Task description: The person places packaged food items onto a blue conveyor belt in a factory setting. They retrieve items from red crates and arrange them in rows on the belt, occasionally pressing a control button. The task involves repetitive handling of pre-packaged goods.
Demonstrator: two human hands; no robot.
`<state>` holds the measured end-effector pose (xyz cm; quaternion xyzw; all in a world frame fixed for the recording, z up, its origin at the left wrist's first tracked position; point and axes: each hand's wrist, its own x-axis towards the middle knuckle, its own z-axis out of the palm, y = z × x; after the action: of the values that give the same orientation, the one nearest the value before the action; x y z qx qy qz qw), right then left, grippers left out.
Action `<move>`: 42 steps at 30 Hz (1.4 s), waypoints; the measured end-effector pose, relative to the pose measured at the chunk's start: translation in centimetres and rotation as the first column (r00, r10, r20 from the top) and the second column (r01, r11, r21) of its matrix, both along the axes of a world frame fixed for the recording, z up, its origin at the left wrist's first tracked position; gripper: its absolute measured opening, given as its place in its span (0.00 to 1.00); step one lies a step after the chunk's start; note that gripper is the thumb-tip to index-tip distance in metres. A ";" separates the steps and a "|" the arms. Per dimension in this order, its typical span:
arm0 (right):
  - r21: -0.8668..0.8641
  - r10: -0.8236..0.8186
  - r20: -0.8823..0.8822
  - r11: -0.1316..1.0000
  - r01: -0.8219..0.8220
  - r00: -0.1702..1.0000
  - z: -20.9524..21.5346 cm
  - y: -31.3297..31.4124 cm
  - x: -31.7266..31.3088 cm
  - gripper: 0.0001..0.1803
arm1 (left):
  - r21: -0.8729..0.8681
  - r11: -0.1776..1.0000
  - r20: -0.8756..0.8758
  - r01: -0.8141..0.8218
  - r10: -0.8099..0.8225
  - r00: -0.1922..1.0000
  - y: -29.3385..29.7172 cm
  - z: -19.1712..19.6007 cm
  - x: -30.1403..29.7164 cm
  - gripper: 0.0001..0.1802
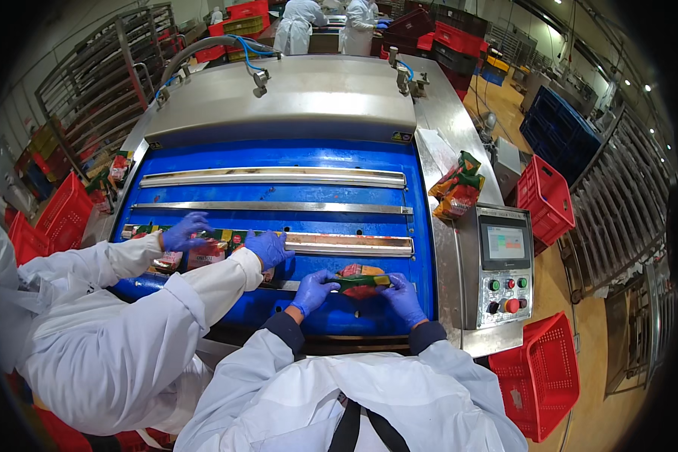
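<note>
A: Where is the pouch (pixel 361 278) located?

B: On the blue bed (pixel 279 154) of the sealing machine, at 6 o'clock, just below the nearest metal bar (pixel 346 244). It is pinched at both ends: by the left hand (pixel 313 291) at 9 o'clock, by the right hand (pixel 404 297) at 3 o'clock, gloved fingers closed on the film.

A: How should it be handled?

B: It is judged light, soft and slippery. The flat edges are to be gripped, not the filled middle. A co-worker's gloved hands (pixel 267 247) are placed on further packs (pixel 203 252) at 9 o'clock.
</note>
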<state>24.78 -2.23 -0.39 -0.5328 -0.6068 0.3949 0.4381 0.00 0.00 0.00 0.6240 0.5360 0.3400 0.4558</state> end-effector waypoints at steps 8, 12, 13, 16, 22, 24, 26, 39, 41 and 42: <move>-0.022 -0.016 -0.038 1.000 0.015 0.999 0.1 0.2 -0.2 0.17 | 0.000 1.000 -0.010 -0.009 0.009 1.000 0.2 0.1 0.0 0.08; -0.038 -0.018 -0.032 0.999 0.017 0.999 0.3 0.1 -0.1 0.17 | -0.009 1.000 0.010 -0.011 0.011 1.000 0.2 0.1 0.1 0.08; -0.045 -0.015 -0.035 0.999 0.014 0.999 0.4 0.1 -0.1 0.17 | -0.018 1.000 0.023 -0.013 0.013 1.000 0.1 0.0 0.1 0.07; -0.055 -0.022 -0.039 0.998 0.020 0.999 0.1 0.1 -0.1 0.18 | 0.000 1.000 -0.002 -0.016 0.016 1.000 0.0 0.0 0.1 0.07; -0.026 -0.024 -0.009 0.999 0.024 1.000 0.4 -0.2 -0.2 0.17 | 0.036 0.999 0.006 -0.019 0.019 1.000 -0.1 -0.2 0.1 0.07; 0.054 -0.001 0.040 0.999 -0.001 0.999 0.5 -0.3 -0.1 0.16 | 0.056 0.998 0.024 -0.015 0.014 1.000 -0.1 -0.6 0.1 0.06; 0.197 0.035 0.133 0.978 -0.061 0.991 0.4 0.0 0.7 0.13 | 0.090 0.996 0.018 -0.002 0.001 1.000 0.2 -1.0 0.1 0.06; -0.055 -0.134 -0.226 0.991 0.125 0.965 7.5 2.6 2.5 0.06 | 0.197 0.975 0.053 -0.100 0.091 0.994 1.9 7.1 3.8 0.06; 0.054 -0.208 0.116 0.978 0.203 0.971 4.2 4.5 3.3 0.10 | 0.204 0.978 -0.152 -0.047 0.079 0.985 3.4 5.2 5.0 0.06; 0.073 -0.219 0.229 0.976 0.208 0.949 2.8 5.4 3.8 0.10 | 0.261 0.965 -0.240 -0.018 0.083 0.967 4.4 4.2 5.5 0.06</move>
<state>28.53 3.15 2.43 -0.6277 -0.6025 0.2648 0.4158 5.52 4.36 4.18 0.7014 0.5563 0.3370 0.2915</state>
